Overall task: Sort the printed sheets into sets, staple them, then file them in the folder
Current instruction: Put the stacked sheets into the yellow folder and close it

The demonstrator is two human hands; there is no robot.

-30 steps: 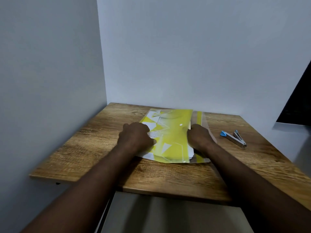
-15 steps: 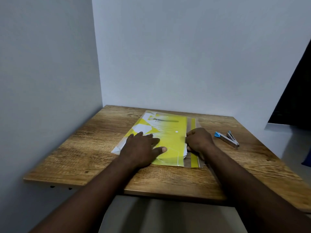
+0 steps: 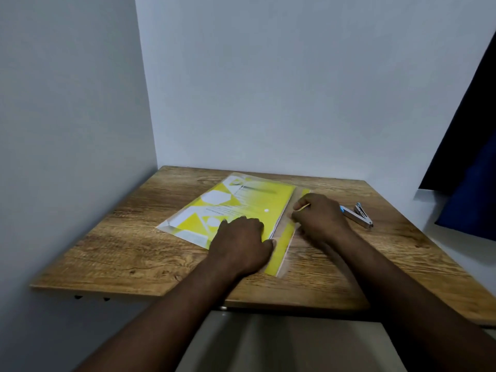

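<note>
Sheets [image 3: 276,227] are seen filed in the folder [image 3: 257,202], pressed under the left hand [image 3: 241,245], edge pinched by the right hand [image 3: 319,218]; only closing is judged left.

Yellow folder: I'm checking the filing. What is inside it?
White printed sheets show through the translucent folder. The left hand covers part; staples and sheet count cannot be seen.

yellow folder [image 3: 252,202] carrying faint printed lines, too blurred to read, no other text visible
</note>
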